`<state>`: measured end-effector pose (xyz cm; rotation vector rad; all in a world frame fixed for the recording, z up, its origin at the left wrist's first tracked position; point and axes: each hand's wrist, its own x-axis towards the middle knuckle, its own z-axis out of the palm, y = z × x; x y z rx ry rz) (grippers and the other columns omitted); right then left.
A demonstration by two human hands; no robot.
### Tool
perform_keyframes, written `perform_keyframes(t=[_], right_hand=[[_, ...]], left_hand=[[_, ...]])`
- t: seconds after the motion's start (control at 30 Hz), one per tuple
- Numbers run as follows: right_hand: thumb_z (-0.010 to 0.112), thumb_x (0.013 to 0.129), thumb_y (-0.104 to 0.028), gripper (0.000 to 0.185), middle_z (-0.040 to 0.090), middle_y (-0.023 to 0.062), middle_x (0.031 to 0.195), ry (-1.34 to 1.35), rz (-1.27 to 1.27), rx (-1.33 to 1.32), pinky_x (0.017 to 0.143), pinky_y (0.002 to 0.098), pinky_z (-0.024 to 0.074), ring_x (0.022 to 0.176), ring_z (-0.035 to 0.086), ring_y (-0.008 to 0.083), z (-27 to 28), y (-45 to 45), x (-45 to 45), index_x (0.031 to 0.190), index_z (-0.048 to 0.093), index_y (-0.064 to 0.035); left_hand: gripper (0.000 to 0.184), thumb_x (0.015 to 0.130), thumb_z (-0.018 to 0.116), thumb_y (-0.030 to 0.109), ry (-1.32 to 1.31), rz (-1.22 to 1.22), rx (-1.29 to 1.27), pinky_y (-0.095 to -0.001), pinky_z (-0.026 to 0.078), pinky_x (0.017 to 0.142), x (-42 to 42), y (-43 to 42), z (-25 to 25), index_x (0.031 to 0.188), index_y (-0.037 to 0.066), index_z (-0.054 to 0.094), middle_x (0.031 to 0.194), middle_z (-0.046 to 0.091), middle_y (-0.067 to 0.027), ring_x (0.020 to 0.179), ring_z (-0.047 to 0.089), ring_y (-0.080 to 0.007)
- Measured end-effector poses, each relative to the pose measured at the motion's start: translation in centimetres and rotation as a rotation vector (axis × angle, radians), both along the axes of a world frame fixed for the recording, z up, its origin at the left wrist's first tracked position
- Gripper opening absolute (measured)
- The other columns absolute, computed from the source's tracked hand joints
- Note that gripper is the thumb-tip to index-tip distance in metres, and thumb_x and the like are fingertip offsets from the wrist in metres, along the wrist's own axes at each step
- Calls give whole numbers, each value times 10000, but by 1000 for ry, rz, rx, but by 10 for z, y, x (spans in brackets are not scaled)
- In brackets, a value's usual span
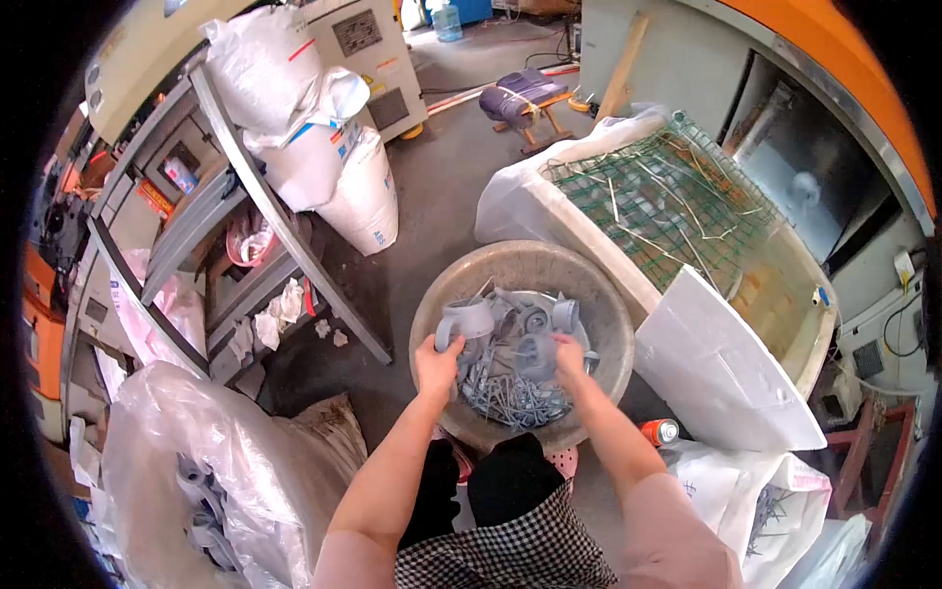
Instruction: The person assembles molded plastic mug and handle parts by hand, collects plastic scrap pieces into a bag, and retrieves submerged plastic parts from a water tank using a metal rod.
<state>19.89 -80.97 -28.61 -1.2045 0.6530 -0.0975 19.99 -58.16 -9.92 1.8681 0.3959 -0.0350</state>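
Observation:
A large round basin (620, 324) stands in front of my knees, filled with grey moulded plastic parts and a heap of thin grey plastic sticks (510, 398). Over its left side, my left hand (438, 369) is closed on a grey mug-shaped plastic part (471, 319). At the right side, the fingers of my right hand (569, 359) pinch another grey plastic part (533, 355), smeared by motion. More round grey parts (564, 314) lie behind it toward the basin's far rim.
To the left, a clear plastic bag (147, 422) holds grey parts; behind it stand a metal frame (280, 211) and stacked white sacks (358, 187). On the right are a tub with green mesh (657, 187), a white board (721, 363), a spray can (659, 432) and a white sack (706, 481).

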Motion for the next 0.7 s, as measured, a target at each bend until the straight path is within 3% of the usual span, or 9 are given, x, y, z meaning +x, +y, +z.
perform_keyframes(t=[0.1, 0.17, 0.27, 0.37, 0.5, 0.57, 0.6, 0.67, 0.7], right_hand=[[467, 873, -41, 241, 629, 148, 938, -61, 70, 233, 741, 369, 528, 844, 626, 238, 40, -36, -5, 1091, 560, 1], [437, 889, -45, 243, 629, 146, 942, -82, 97, 318, 751, 395, 536, 835, 632, 249, 92, -50, -16, 1102, 545, 2], [424, 832, 59, 266, 635, 134, 930, -46, 153, 386, 750, 424, 545, 822, 633, 250, 126, -69, -19, 1034, 591, 8], [454, 877, -14, 190, 649, 132, 896, 77, 271, 512, 700, 414, 562, 777, 654, 245, 137, -75, -22, 997, 599, 6], [462, 894, -75, 191, 661, 124, 892, 135, 440, 663, 702, 402, 562, 786, 658, 239, 131, -69, -21, 978, 621, -10], [473, 896, -153, 229, 667, 129, 889, 99, 473, 630, 709, 418, 552, 789, 656, 241, 125, -61, -16, 934, 643, -5], [478, 897, -192, 258, 670, 132, 888, 88, 484, 615, 713, 427, 547, 790, 655, 242, 123, -58, -18, 912, 653, -2], [498, 894, -187, 237, 670, 122, 905, 80, 497, 608, 752, 427, 546, 809, 659, 245, 134, -55, -19, 972, 640, -14], [510, 894, -197, 245, 669, 120, 928, 46, 499, 669, 765, 420, 544, 820, 659, 239, 134, -53, -16, 995, 632, -10]], left_hand=[[277, 795, 694, 219, 76, -6, -257, -385, 416, 541, 0, 2, -12, 814, -38, 591, 640, 594, -107, 541, 525, -209], [290, 823, 672, 241, -319, -162, 248, -413, 428, 570, 5, 3, -28, 844, -27, 562, 662, 597, -161, 576, 567, -279], [304, 846, 650, 271, -416, -235, 460, -440, 435, 611, -6, -15, 2, 869, -17, 554, 700, 595, -213, 656, 591, -375], [303, 857, 636, 280, -372, -191, 238, -450, 439, 652, -6, -26, -11, 850, -11, 551, 762, 605, -241, 760, 582, -435], [293, 866, 628, 270, -433, -242, 248, -442, 444, 666, -15, -35, -4, 872, -14, 557, 776, 613, -229, 762, 596, -407], [278, 901, 599, 255, -392, -315, 148, -322, 449, 683, -21, -37, -1, 907, -22, 579, 771, 627, -109, 756, 589, -177], [278, 901, 599, 255, -380, -316, 146, -322, 449, 683, -20, -36, -5, 907, -22, 579, 771, 627, -109, 756, 589, -177], [267, 888, 606, 237, -462, -252, 22, -427, 463, 708, -16, -35, -16, 920, -26, 573, 779, 631, -192, 720, 614, -305], [270, 890, 605, 239, -326, -220, -48, -409, 469, 683, -21, -36, -6, 911, -29, 573, 770, 629, -181, 690, 606, -273]])
